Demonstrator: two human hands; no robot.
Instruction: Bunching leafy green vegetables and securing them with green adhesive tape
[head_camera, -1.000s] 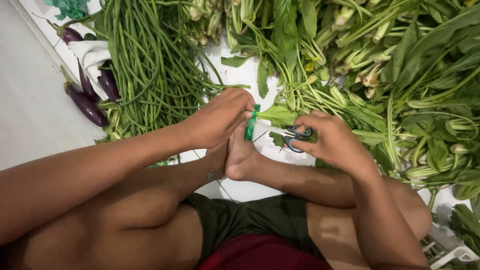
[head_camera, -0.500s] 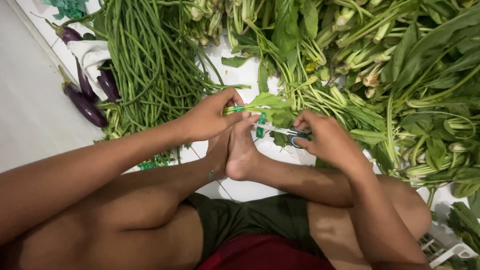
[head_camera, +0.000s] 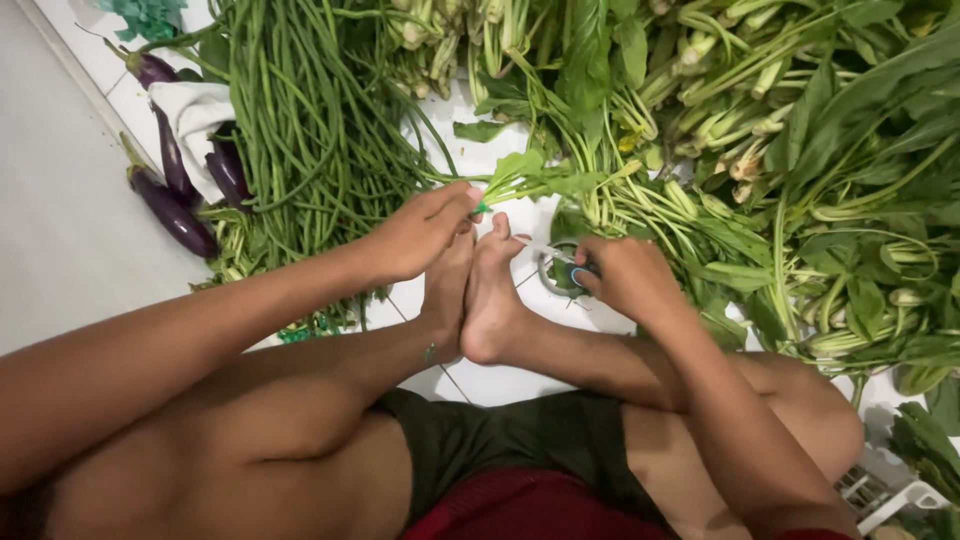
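A leafy stalk (head_camera: 530, 175) is pinched by the left hand (head_camera: 415, 235); at three o'clock, scissors (head_camera: 560, 265) are gripped by the right hand (head_camera: 625, 275) for trimming.

Person sitting on a white tiled floor (head_camera: 70, 220) among heaps of green vegetables.

The left hand (head_camera: 415, 235) pinches the stem end of a leafy bunch (head_camera: 545, 175), just above the two bare feet (head_camera: 475, 300). The right hand (head_camera: 625, 275) grips scissors (head_camera: 560, 262), the blade pointing to the feet. Long beans (head_camera: 300, 130) lie behind the left hand, purple eggplants (head_camera: 170, 200) near the floor's left edge, and leafy greens (head_camera: 830, 180) fill the right side.
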